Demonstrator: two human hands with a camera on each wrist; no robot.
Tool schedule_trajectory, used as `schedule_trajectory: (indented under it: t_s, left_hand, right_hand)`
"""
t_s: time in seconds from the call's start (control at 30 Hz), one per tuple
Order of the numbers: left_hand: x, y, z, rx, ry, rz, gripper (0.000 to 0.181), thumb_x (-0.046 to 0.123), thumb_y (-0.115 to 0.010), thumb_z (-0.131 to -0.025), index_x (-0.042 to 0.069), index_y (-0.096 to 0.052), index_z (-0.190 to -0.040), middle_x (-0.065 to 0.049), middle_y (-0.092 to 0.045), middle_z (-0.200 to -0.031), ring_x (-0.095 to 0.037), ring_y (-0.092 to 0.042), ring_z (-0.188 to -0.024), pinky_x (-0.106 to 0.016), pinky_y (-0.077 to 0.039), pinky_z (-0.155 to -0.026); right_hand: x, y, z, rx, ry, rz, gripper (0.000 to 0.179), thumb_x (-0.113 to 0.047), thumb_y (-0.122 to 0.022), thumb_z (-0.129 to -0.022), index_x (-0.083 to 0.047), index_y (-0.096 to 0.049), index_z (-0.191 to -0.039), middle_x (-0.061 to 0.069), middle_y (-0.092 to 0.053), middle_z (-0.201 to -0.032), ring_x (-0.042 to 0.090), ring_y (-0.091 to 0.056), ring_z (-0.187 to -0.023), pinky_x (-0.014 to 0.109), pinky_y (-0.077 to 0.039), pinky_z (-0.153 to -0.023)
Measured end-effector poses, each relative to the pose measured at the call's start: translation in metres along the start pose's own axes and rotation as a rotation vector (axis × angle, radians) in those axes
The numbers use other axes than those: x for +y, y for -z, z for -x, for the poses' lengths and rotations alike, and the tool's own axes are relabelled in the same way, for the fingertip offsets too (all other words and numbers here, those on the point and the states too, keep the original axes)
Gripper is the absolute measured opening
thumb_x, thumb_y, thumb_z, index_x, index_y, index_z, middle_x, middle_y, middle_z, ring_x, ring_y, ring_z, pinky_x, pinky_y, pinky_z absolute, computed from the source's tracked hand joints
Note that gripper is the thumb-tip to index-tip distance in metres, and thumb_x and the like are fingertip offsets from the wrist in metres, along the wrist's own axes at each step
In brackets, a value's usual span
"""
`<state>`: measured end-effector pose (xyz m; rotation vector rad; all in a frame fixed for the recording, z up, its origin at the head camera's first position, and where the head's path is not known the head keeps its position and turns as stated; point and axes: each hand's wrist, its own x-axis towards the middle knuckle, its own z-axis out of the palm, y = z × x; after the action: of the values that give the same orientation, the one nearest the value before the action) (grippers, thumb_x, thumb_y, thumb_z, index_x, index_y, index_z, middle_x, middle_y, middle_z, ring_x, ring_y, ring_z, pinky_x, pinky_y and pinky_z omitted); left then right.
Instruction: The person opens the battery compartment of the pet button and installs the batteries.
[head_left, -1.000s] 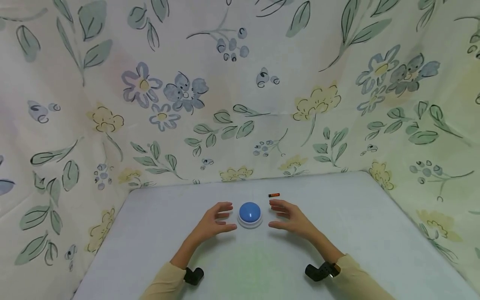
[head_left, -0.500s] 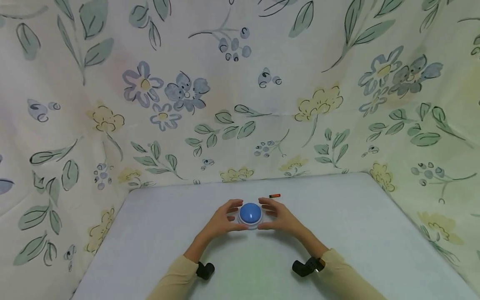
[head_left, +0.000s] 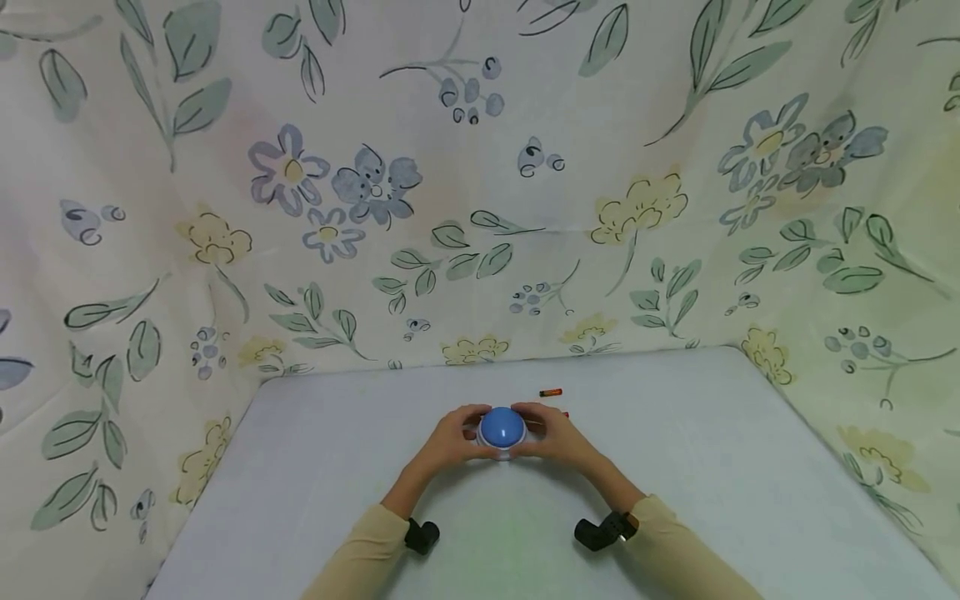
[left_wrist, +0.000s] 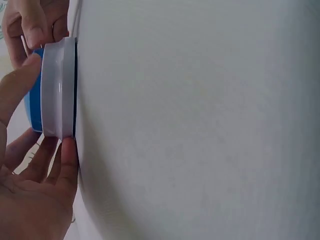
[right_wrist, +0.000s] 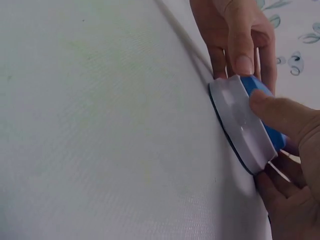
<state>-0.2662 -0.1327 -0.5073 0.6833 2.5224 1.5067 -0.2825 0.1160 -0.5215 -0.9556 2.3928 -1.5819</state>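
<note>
A round push button [head_left: 502,427] with a blue dome and a white base is at the middle of the table. My left hand [head_left: 448,443] grips its left side, thumb in front and fingers round the back. From the right, my right hand [head_left: 558,440] holds it the same way. In the left wrist view, the left thumb lies at the blue dome and fingertips touch the white base [left_wrist: 59,90]. The right wrist view shows the right thumb against the button's side [right_wrist: 242,120]. Whether the base is lifted off the table, I cannot tell.
A small orange-and-black battery-like cylinder [head_left: 551,392] lies behind the right hand. A red bit of another small thing [head_left: 566,414] shows beside the right fingers, mostly hidden. The white table [head_left: 360,417] ends at a floral cloth [head_left: 480,275] at the back and sides.
Both hands have moved inward from either side of the button and now hold it. A small red thing has come into sight beside the right fingers.
</note>
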Motion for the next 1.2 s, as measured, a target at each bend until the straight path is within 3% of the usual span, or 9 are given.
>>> schedule_trajectory:
  t_s: [0.27,0.5,0.73,0.83,1.0,1.2]
  left_hand:
    - [0.003,-0.003,-0.001,0.036,0.003,-0.012,0.065,0.015,-0.087,-0.082,-0.004,-0.057,-0.136,-0.020,-0.058,-0.134,-0.035,-0.060,-0.117,-0.043,-0.053,-0.092]
    - [0.003,-0.005,-0.001,0.063,0.020,-0.008,0.064,0.018,-0.088,-0.083,0.000,-0.059,-0.137,-0.015,-0.059,-0.133,-0.030,-0.059,-0.118,-0.037,-0.053,-0.091]
    - [0.002,-0.009,0.003,0.091,0.015,0.038,0.063,0.020,-0.088,-0.082,0.002,-0.059,-0.136,-0.014,-0.060,-0.132,-0.030,-0.058,-0.120,-0.039,-0.052,-0.093]
    - [0.002,-0.009,0.006,0.097,0.000,0.072,0.063,0.020,-0.088,-0.083,0.002,-0.059,-0.136,-0.014,-0.060,-0.132,-0.031,-0.057,-0.122,-0.039,-0.051,-0.094]
    - [0.006,-0.008,0.009,0.099,-0.036,0.118,0.062,0.019,-0.087,-0.084,0.005,-0.059,-0.137,-0.011,-0.060,-0.136,-0.029,-0.055,-0.127,-0.040,-0.049,-0.097]
    - [0.013,-0.010,0.010,0.123,-0.067,0.122,0.061,0.014,-0.085,-0.086,0.006,-0.057,-0.140,-0.009,-0.058,-0.140,-0.028,-0.052,-0.131,-0.044,-0.047,-0.100]
  right_hand:
    - [0.001,-0.001,0.000,0.017,0.016,0.019,0.062,-0.010,-0.084,-0.086,0.008,-0.054,-0.137,0.023,-0.057,-0.135,0.040,-0.057,-0.123,0.045,-0.047,-0.099]
    - [-0.001,0.001,0.003,0.026,0.011,0.012,0.062,-0.011,-0.085,-0.085,0.005,-0.055,-0.138,0.018,-0.058,-0.136,0.033,-0.057,-0.124,0.040,-0.047,-0.100]
    - [-0.012,0.001,0.008,0.039,0.043,-0.045,0.060,0.000,-0.082,-0.085,0.011,-0.054,-0.136,0.026,-0.057,-0.135,0.042,-0.056,-0.123,0.051,-0.045,-0.100]
    - [-0.014,0.001,0.009,0.041,0.042,-0.065,0.060,0.003,-0.081,-0.085,0.012,-0.052,-0.137,0.027,-0.056,-0.135,0.044,-0.055,-0.124,0.054,-0.044,-0.100]
    - [-0.015,0.003,0.010,0.048,0.069,-0.063,0.060,-0.007,-0.083,-0.086,0.005,-0.056,-0.137,0.020,-0.058,-0.135,0.038,-0.056,-0.124,0.046,-0.046,-0.100]
    - [-0.023,0.006,0.012,0.054,0.102,-0.108,0.060,-0.008,-0.083,-0.086,0.004,-0.055,-0.138,0.019,-0.058,-0.135,0.039,-0.055,-0.125,0.044,-0.045,-0.101]
